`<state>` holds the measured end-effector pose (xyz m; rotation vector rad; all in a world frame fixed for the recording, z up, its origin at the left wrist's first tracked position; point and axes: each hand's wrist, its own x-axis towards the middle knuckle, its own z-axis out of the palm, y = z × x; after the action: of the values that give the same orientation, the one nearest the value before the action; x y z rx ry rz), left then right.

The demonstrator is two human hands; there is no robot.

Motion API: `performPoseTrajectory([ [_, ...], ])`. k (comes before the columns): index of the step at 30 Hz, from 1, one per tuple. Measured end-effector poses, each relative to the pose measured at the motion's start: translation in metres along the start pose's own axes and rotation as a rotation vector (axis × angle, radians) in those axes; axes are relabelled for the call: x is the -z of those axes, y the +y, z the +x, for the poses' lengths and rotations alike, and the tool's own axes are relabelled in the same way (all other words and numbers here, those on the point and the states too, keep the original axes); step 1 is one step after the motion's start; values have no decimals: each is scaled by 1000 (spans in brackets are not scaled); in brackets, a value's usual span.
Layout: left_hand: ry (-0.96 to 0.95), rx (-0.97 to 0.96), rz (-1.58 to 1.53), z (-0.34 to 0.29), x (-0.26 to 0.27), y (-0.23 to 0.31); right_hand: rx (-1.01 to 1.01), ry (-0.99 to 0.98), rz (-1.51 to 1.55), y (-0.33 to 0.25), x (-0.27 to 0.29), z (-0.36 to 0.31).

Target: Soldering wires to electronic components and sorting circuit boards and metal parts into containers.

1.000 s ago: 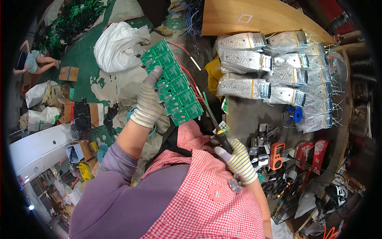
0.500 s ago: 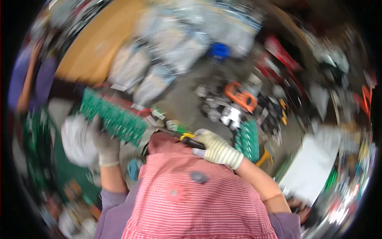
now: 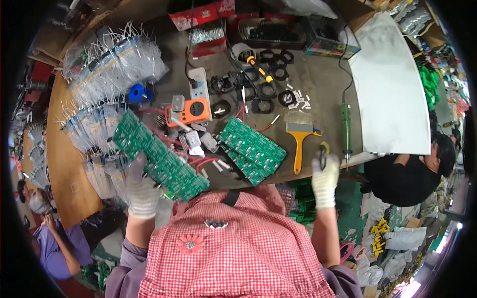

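My left hand (image 3: 142, 191), in a pale knitted glove, grips a long green circuit board panel (image 3: 161, 161) by its near left edge and holds it tilted over the bench edge. At the bench's front right, my gloved right hand (image 3: 325, 181) is closed around a small hand tool (image 3: 323, 154) with yellow and black parts, perhaps pliers; the fingers hide most of it. Between my hands, two more green circuit board panels (image 3: 253, 146) lie overlapping on the bench, with red wires beside them. A flat brush (image 3: 299, 136) with a yellow handle lies left of my right hand.
Bagged wired parts (image 3: 117, 69) fill the left. An orange power socket (image 3: 191, 111), black rings (image 3: 263, 89) and an orange-black handled tool (image 3: 258, 67) lie mid-bench. A green corded tool (image 3: 347, 129) lies by a white board (image 3: 390, 89). People (image 3: 410, 171) sit on both sides.
The view has swung and sharpened. My right hand has moved with its tool from before my apron out to the right. My left hand still has the circuit board panel.
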<state>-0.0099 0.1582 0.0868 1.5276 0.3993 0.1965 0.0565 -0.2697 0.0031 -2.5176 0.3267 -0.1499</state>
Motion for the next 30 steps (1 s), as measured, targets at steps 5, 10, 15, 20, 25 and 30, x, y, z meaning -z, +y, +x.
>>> performPoseTrajectory([
  [5,132,224,-502,10,-63,4,179,-154,-444,50,2,93],
  [10,312,265,-477,-7,-65,-11,388,-65,-492,9,2,105],
  [15,565,435,-585,-7,-54,-74,683,-367,117,-40,-23,73],
  [20,297,385,-573,-3,-24,-135,743,-136,-102,-29,-41,76],
  [25,-87,-31,-577,-12,-20,-171,521,-85,-320,-4,-43,48],
  [30,95,-69,-733,-15,-22,-195,483,0,-332,26,-69,24],
])
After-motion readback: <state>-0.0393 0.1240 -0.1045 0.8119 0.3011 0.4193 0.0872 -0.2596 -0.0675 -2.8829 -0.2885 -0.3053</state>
